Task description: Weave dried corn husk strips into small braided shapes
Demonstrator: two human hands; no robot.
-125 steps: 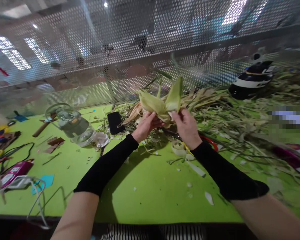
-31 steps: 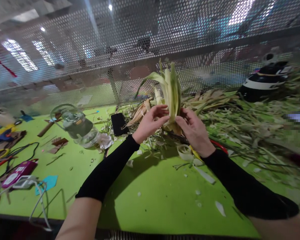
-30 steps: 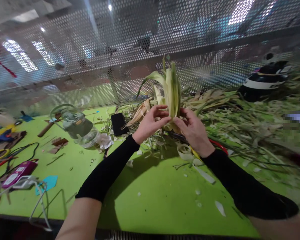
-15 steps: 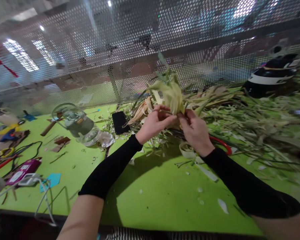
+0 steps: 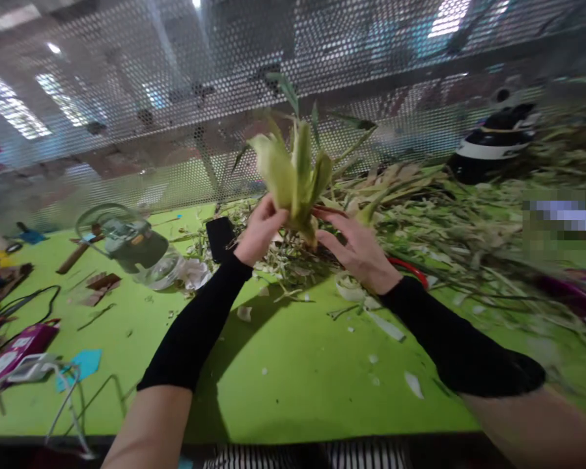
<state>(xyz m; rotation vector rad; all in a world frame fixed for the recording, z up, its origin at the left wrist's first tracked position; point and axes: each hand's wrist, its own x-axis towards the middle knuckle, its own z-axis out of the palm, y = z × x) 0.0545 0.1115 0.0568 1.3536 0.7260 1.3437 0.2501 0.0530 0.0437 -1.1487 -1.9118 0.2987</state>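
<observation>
A pale green bundle of corn husks [image 5: 297, 172] stands upright over the table, its leaves spread at the top and its narrow base low between my hands. My left hand [image 5: 262, 229] grips the husks from the left, thumb and fingers closed on them. On the right, my right hand [image 5: 355, 249] is beside the base with its fingers apart; the fingertips are near the husks, and no grip shows. Scraps of husk [image 5: 293, 260] lie underneath.
A black phone [image 5: 220, 238], a green-lidded bottle [image 5: 137, 241] and a hammer [image 5: 75, 253] lie left. Red-handled scissors [image 5: 413, 268] and heaped husks [image 5: 493, 241] are right. A perforated screen [image 5: 176, 117] stands behind. A magenta device [image 5: 22, 348] with cables is at the left.
The husk bundle has moved left in view and its leaves now fan upward. My right hand's fingers have spread from their pinch at its base. The whole view has shifted.
</observation>
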